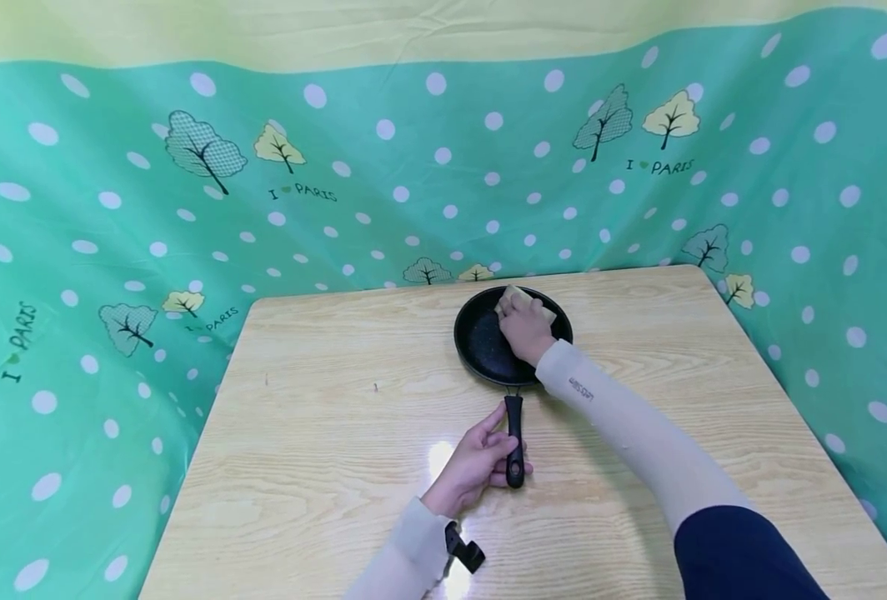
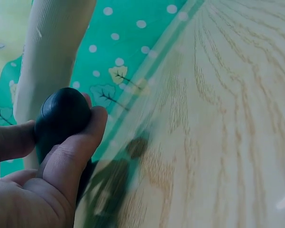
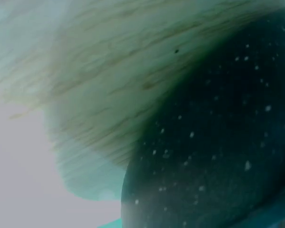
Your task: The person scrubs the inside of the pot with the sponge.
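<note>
A black frying pan [image 1: 481, 337] lies toward the far side of the table, its handle [image 1: 514, 433] pointing at the person. The left hand [image 1: 477, 462] grips that handle from the left, thumb across it. In the left wrist view, the rounded handle end [image 2: 61, 116] shows between thumb and fingers. Inside the pan, the right hand [image 1: 526, 325] holds a pale beige cloth [image 1: 548, 315] against the surface. Most of the cloth is hidden under the fingers. The right wrist view is filled by the pan's dark speckled surface [image 3: 204, 137]; the right hand is out of sight there.
Under the pan is a light wood-grain table [image 1: 323, 433], its far edge close behind the pan. A green dotted curtain [image 1: 383, 167] hangs behind and along both sides. The right forearm, in a pale sleeve [image 1: 631, 433], reaches over the table's right half.
</note>
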`<state>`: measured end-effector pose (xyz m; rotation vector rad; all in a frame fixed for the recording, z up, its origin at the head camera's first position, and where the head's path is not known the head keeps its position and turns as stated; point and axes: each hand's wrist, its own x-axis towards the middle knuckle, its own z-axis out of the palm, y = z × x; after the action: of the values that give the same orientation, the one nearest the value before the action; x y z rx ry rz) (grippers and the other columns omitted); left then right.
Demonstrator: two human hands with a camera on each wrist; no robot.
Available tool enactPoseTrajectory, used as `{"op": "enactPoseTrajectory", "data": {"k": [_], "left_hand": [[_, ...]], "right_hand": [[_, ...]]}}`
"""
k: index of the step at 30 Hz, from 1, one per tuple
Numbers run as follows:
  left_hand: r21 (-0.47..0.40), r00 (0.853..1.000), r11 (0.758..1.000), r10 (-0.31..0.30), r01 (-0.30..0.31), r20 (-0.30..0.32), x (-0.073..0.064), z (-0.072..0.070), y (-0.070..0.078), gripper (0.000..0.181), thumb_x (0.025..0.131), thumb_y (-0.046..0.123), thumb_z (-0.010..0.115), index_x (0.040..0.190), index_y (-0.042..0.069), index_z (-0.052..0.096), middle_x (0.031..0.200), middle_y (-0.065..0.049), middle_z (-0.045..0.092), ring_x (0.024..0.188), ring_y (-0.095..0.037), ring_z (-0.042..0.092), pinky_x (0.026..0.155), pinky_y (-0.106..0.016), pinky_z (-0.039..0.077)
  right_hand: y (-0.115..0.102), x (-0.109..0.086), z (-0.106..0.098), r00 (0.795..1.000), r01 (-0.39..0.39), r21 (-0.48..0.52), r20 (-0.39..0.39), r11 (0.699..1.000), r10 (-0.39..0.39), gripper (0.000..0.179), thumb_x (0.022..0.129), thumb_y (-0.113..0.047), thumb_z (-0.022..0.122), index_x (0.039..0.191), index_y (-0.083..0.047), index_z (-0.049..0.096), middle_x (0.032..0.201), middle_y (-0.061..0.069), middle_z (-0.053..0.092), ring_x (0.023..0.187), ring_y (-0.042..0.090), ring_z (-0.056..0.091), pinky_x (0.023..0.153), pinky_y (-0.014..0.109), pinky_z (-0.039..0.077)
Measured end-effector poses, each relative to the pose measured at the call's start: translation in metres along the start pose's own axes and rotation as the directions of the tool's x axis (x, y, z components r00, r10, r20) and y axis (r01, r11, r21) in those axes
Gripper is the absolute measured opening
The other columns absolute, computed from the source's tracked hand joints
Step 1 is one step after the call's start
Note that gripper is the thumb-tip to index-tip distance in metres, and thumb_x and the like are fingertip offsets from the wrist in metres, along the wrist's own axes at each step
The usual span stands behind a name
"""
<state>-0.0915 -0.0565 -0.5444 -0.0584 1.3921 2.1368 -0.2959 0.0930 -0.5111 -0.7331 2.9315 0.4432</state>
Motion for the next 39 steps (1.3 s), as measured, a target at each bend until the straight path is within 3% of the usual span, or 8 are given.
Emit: {"op": "enactPoseTrajectory", "data": {"k": [7, 14, 21, 34, 39], "left_hand": [[-0.011, 1.0, 1.0, -0.007, 0.007, -0.013, 0.0, 0.0, -0.001, 0.073, 0.107, 0.003, 0.058, 0.17, 0.018, 0.023, 0.102, -0.007, 0.069, 0.083, -0.028, 0.078, 0.072, -0.041, 0.066], [-0.012, 1.0, 1.0, -0.013, 0.012, -0.023, 0.0, 0.002, 0.001, 0.072, 0.107, 0.003, 0.057, 0.169, 0.02, 0.025, 0.103, -0.009, 0.069, 0.084, -0.028, 0.078, 0.073, -0.042, 0.066], [-0.01, 0.999, 1.0, -0.007, 0.006, -0.042, 0.0, 0.007, 0.002, 0.071, 0.107, 0.003, 0.057, 0.169, 0.019, 0.025, 0.103, -0.01, 0.069, 0.081, -0.026, 0.077, 0.071, -0.04, 0.066], [-0.032, 0.999, 0.999, -0.003, 0.001, -0.053, 0.0, 0.008, 0.001, 0.072, 0.107, 0.001, 0.057, 0.169, 0.019, 0.025, 0.103, -0.01, 0.069, 0.079, -0.025, 0.077, 0.068, -0.036, 0.066], [-0.021, 0.998, 1.0, -0.003, 0.002, -0.061, 0.001, 0.007, 0.001, 0.072, 0.107, 0.002, 0.057, 0.169, 0.02, 0.026, 0.106, -0.012, 0.07, 0.081, -0.027, 0.078, 0.066, -0.034, 0.065]], "right_hand": [[0.003, -0.008, -0.005, 0.998, -0.011, -0.075, 0.053, 0.997, 0.015, 0.037, 0.107, -0.01, 0.056, 0.143, -0.008, 0.066, 0.159, 0.016, 0.047, 0.139, 0.038, 0.037, 0.105, 0.067, 0.042], [0.008, -0.012, -0.005, 0.995, -0.027, -0.079, 0.089, 0.996, 0.034, 0.035, 0.108, -0.011, 0.052, 0.138, -0.012, 0.07, 0.157, 0.017, 0.049, 0.138, 0.039, 0.038, 0.108, 0.068, 0.039], [0.01, -0.011, -0.002, 0.995, -0.029, -0.103, 0.091, 0.994, 0.039, 0.034, 0.107, -0.016, 0.056, 0.137, -0.013, 0.072, 0.151, 0.018, 0.054, 0.133, 0.039, 0.042, 0.108, 0.068, 0.038], [0.007, -0.018, -0.006, 0.981, -0.042, -0.168, 0.182, 0.985, 0.073, 0.031, 0.107, -0.019, 0.059, 0.134, -0.014, 0.073, 0.14, 0.016, 0.066, 0.139, 0.047, 0.043, 0.106, 0.07, 0.037], [0.006, -0.022, -0.009, 0.972, -0.03, -0.156, 0.224, 0.987, 0.065, 0.032, 0.104, -0.019, 0.063, 0.134, -0.012, 0.073, 0.136, 0.016, 0.068, 0.135, 0.049, 0.046, 0.107, 0.071, 0.033]]}}
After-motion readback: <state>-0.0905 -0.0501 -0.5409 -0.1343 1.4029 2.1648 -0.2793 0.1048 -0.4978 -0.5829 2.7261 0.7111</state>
